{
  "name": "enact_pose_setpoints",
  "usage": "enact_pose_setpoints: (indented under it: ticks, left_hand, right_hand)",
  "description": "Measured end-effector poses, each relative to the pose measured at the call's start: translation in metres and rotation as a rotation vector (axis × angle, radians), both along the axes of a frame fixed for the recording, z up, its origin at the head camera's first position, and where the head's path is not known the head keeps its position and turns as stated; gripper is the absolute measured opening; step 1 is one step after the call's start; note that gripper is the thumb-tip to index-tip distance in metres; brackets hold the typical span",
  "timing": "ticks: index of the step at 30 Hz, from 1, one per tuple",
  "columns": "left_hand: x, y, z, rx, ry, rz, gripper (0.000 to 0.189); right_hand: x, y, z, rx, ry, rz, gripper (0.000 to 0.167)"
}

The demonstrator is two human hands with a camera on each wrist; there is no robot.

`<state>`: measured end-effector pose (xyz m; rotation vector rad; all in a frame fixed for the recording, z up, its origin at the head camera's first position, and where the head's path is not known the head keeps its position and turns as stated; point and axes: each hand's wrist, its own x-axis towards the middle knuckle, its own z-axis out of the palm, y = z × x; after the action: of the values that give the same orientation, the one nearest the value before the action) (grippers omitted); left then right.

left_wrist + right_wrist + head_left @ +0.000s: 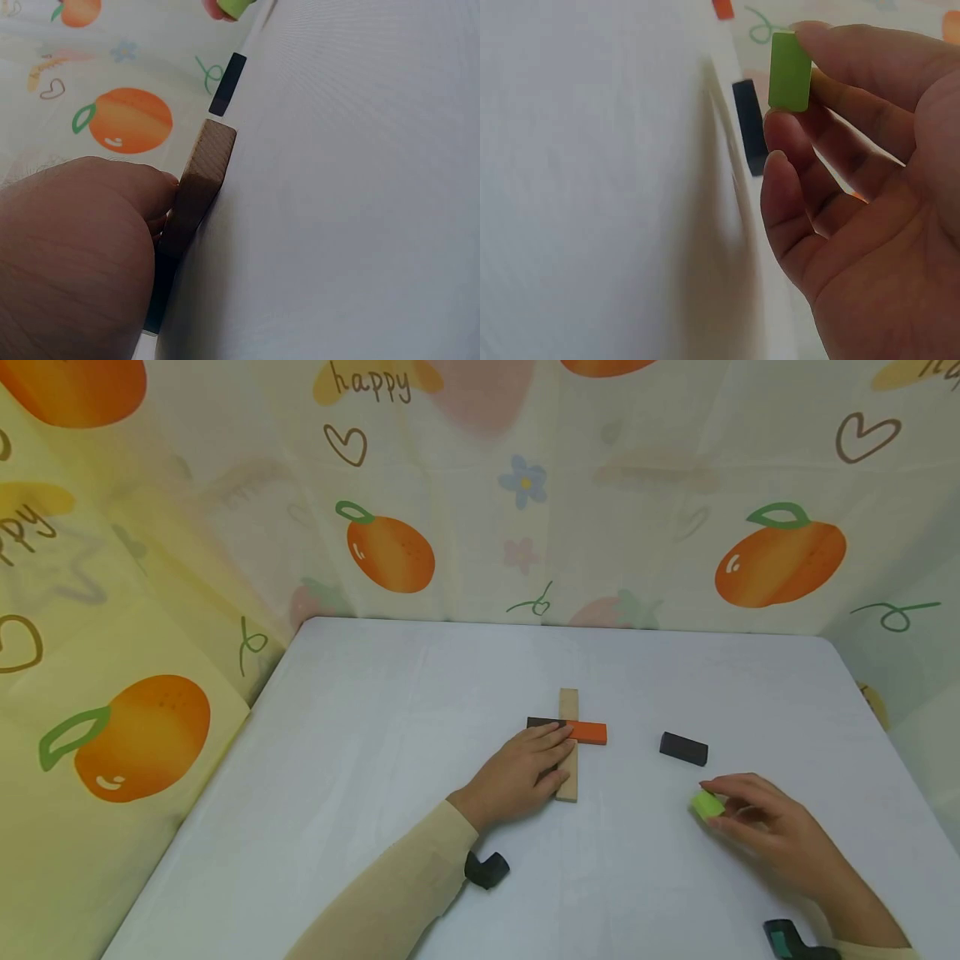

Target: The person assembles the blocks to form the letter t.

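Note:
My left hand (517,777) rests over a cross-like layout of rectangular blocks, fingertips on its middle and thumb at a lower plain wooden block (570,777). An upper wooden block (569,702) points away from me. A dark block (542,722) extends left and an orange block (591,732) right; the hand hides part of the layout. Seen from the left wrist, the thumb is right beside the wooden block's end (212,150), with a dark block (160,292) behind. My right hand (780,831) pinches a small green block (790,75) between thumb and fingers, close over the table.
A loose black block (683,749) lies on the white table (412,685), between the layout and my right hand. Cloth printed with oranges (390,556) hangs behind the far edge and along the left side. Black straps (487,870) sit at both wrists.

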<state>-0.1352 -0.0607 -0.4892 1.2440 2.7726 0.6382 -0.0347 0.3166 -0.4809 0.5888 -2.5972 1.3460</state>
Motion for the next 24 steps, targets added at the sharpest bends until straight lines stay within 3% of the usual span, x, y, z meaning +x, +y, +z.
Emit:
enact_pose_setpoints:
  ticks: [19,24]
  left_hand:
    - [-0.001,-0.001,-0.002,0.007,-0.008,-0.007,0.054]
    - [-0.001,-0.001,-0.002,0.011,0.001,-0.009,0.053]
  right_hand:
    - [-0.012,-0.055,-0.004,-0.052,0.029,0.187,0.049]
    - [-0.014,-0.071,-0.003,-0.047,-0.021,0.234,0.043]
